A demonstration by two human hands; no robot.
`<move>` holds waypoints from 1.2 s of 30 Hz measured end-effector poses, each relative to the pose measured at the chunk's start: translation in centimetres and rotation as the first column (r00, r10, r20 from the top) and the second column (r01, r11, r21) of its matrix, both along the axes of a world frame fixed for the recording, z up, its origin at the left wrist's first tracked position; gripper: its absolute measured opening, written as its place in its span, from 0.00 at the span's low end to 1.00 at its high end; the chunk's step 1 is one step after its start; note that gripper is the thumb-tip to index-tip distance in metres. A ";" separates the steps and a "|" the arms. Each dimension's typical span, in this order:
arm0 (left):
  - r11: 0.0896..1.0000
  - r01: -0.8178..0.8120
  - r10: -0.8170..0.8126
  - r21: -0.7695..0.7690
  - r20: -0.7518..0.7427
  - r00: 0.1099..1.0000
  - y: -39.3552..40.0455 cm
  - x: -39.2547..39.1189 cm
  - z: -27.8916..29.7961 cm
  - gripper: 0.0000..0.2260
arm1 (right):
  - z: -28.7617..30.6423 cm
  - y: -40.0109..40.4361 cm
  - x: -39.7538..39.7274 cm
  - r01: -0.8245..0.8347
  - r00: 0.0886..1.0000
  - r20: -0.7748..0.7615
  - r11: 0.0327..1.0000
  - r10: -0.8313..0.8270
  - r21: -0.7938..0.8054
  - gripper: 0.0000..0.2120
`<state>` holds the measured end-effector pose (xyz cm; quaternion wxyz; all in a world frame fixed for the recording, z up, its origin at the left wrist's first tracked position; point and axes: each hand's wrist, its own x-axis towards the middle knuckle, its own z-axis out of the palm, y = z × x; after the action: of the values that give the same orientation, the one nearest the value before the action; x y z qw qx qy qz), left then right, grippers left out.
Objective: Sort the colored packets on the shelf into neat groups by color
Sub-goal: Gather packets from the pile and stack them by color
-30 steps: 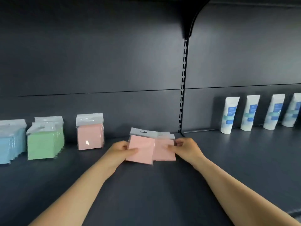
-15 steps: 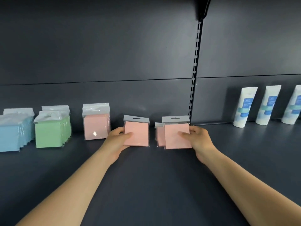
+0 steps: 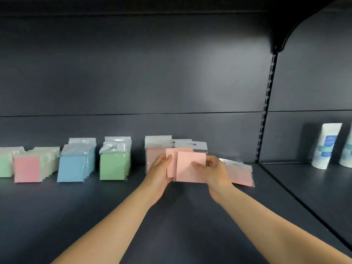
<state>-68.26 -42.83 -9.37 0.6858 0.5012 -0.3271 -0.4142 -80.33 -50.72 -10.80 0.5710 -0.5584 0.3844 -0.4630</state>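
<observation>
Two pale pink packets are held side by side, overlapping, at mid shelf. My left hand (image 3: 159,171) grips the left pink packet (image 3: 170,164); my right hand (image 3: 213,171) pinches the front pink packet (image 3: 187,172). Just behind them stands a pink stack (image 3: 153,151). One more pink packet (image 3: 240,173) lies flat to the right of my right hand. Leftward stand a green stack (image 3: 114,164), a blue stack (image 3: 75,166), a brighter pink-fronted stack (image 3: 27,169) and a green packet (image 3: 4,164) at the frame edge.
The dark shelf board (image 3: 171,225) runs toward me. A slotted upright (image 3: 266,111) divides the back wall. White tubes (image 3: 324,145) stand in the right bay. A bracket (image 3: 282,39) hangs under the shelf above.
Both hands have brought their pink packets together in front of the pink stack. The view has swung left, showing more stacks at the left and a pink packet lying flat on the right.
</observation>
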 end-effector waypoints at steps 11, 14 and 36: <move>0.991 -0.132 0.106 0.005 0.568 0.816 3.2 9.2 -3.0 0.14 | -1.8 6.2 10.3 0.017 0.976 -0.199 0.948 -0.084 -0.318 0.16; 0.984 -0.172 0.161 -0.048 0.653 0.740 2.1 9.4 -4.1 0.12 | -2.3 6.3 10.2 0.066 0.969 -0.196 0.923 -0.150 -0.379 0.19; 0.966 -0.238 0.070 0.106 0.775 0.628 -3.1 10.1 -5.2 0.17 | -2.9 1.7 11.4 0.010 0.806 -0.558 0.949 -0.195 -0.317 0.18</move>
<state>-58.19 -45.96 -14.58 0.4622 0.7208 -0.4991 -0.1332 -68.90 -49.06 -13.75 0.3086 -0.7309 0.4962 -0.3525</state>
